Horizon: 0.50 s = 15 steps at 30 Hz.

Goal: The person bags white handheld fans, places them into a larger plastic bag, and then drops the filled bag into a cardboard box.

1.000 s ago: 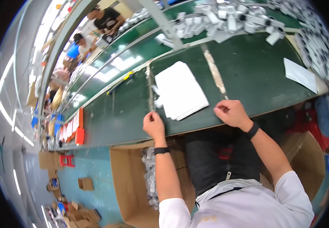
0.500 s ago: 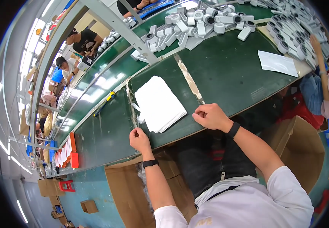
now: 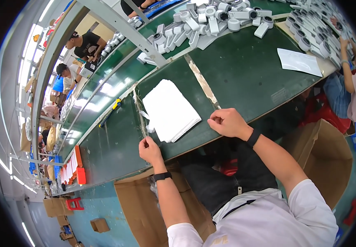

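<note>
A stack of white sheets (image 3: 171, 109) lies on the green worktable (image 3: 248, 78) between my hands. A crumpled bit of clear plastic (image 3: 145, 115) sticks out at the stack's left side. My left hand (image 3: 150, 149) rests at the table's near edge, just below the stack's lower left corner, with its fingers curled closed. To the right of the stack, my right hand (image 3: 230, 123) is also closed, thumb against the bent fingers. Neither hand touches the sheets, and nothing shows in either one.
Many grey-white handheld devices (image 3: 213, 24) are heaped at the back, with more at the far right by a co-worker's arm (image 3: 346, 74). A glossy white sheet (image 3: 299, 61) lies right; a yellow cutter (image 3: 111, 112) lies left. Cardboard boxes (image 3: 324, 158) (image 3: 145, 206) stand below the edge.
The whole view has shifted slightly. My hands keep nearly the same closed pose beside the stack. At the far right, the co-worker's arm has moved a little.
</note>
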Tool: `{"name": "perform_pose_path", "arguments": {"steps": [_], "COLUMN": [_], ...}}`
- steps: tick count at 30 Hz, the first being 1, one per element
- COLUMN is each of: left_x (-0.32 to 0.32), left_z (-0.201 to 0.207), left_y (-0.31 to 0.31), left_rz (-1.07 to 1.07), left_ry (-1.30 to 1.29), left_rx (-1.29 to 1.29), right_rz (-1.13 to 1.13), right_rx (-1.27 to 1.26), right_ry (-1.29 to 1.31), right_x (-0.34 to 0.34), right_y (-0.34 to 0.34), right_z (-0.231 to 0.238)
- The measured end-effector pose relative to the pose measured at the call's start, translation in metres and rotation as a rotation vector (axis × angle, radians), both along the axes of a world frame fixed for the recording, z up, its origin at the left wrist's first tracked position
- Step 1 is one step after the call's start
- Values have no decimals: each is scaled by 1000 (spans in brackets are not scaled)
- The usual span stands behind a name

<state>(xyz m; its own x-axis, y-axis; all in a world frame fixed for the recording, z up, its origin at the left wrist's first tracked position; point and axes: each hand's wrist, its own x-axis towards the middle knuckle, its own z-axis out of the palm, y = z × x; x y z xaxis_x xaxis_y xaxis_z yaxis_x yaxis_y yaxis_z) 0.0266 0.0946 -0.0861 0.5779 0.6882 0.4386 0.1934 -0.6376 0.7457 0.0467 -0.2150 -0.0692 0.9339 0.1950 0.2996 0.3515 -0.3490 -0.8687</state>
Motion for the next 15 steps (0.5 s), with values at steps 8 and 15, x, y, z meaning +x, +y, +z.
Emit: {"name": "perform_pose_path", "arguments": {"steps": [8,15], "left_x": [3,16], "left_z": [-1,5], "left_y": [1,-7], "left_rz": [13,6], "left_ry": [-15,7], "left_rx": [-1,18], "right_rz": [2,20], "right_rx": [-6,12], "right_ry": [-69,-40], "right_x": [3,2], "right_y": [0,-8], "right_z": [-3,3]}}
